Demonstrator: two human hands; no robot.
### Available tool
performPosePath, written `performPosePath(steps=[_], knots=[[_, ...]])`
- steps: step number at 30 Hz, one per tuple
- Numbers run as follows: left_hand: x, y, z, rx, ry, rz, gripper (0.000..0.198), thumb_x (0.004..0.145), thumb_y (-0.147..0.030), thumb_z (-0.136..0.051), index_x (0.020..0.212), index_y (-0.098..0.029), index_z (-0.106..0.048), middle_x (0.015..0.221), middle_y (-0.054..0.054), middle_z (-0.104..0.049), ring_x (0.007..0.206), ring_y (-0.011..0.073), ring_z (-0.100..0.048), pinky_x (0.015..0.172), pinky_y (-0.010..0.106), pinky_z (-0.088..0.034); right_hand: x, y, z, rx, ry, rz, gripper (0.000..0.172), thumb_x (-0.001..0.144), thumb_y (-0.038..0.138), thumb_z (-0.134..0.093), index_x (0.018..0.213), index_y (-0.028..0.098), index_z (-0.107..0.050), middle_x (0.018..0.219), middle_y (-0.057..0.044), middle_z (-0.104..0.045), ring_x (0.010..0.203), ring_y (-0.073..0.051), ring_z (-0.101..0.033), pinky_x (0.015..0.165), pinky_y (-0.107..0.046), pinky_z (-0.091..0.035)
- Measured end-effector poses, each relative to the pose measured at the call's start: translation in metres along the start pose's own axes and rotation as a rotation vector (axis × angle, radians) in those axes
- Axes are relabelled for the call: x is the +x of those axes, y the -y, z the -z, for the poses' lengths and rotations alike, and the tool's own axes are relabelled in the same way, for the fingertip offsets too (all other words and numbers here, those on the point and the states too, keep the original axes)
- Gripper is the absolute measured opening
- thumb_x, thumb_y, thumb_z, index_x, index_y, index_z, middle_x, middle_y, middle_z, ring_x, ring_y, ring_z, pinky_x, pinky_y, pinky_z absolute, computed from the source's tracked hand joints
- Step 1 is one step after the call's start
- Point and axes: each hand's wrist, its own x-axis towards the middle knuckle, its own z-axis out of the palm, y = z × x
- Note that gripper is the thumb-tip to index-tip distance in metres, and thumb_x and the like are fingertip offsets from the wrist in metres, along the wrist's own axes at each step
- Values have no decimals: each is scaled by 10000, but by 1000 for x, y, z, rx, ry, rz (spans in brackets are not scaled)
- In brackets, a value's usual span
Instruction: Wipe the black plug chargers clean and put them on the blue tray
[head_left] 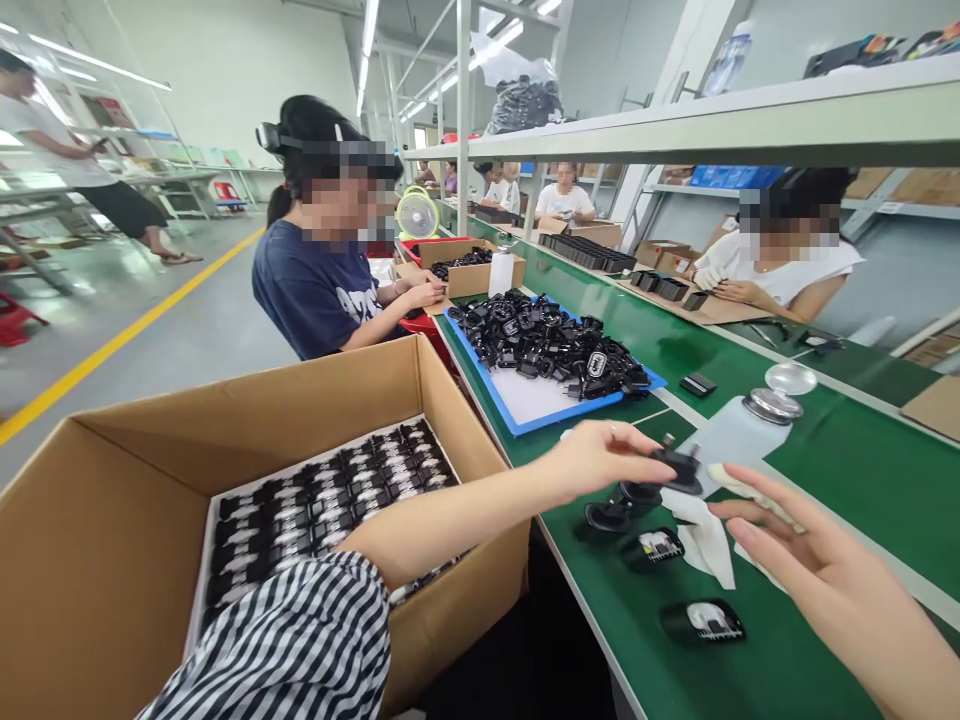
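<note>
My left hand reaches across from the left and pinches a black plug-like part between thumb and fingers, over the green table. Just right of that part, my right hand is spread with nothing in it; pale covers sit on some fingertips. Beneath the hands lies a crumpled white cloth. Black round-based parts stand below my left hand. Nearer to me are two black housings, one above the other, with white and metal insides showing.
An open cardboard box with rows of black parts stands at left. A blue-edged tray holds piled black pieces. A metal-topped bottle is beyond my hands. Co-workers sit along the line; a shelf hangs above.
</note>
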Motion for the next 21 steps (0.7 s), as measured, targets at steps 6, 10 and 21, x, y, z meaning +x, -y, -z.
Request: performPosePath(steps=[6,10,21], knots=[[-7,17,-29,263,79,-64,377,563,-348,-597,868,-134,-545,814,28,-565,709,98,-509,676,226,-405,8,-9,2,-9,106,-73,411,524,510,-497,863,278,-518,810,-13,-581,800,-253,-517,677,-322,-426],[-9,13,-31,545,67,-148,355,639,-403,-512,899,-163,-536,888,27,-547,730,93,-509,642,194,-404,19,-20,8,-101,192,-82,442,485,511,-528,872,298,-529,806,0,-590,758,-249,-535,638,-318,-448],[3,27,-62,1651,251,-12,164,596,-244,-566,699,-117,-584,743,114,-595,822,268,-486,781,431,-275,27,-35,28,-264,126,41,449,560,513,-448,907,248,-554,842,-22,-585,729,-260,-535,530,-322,-451]])
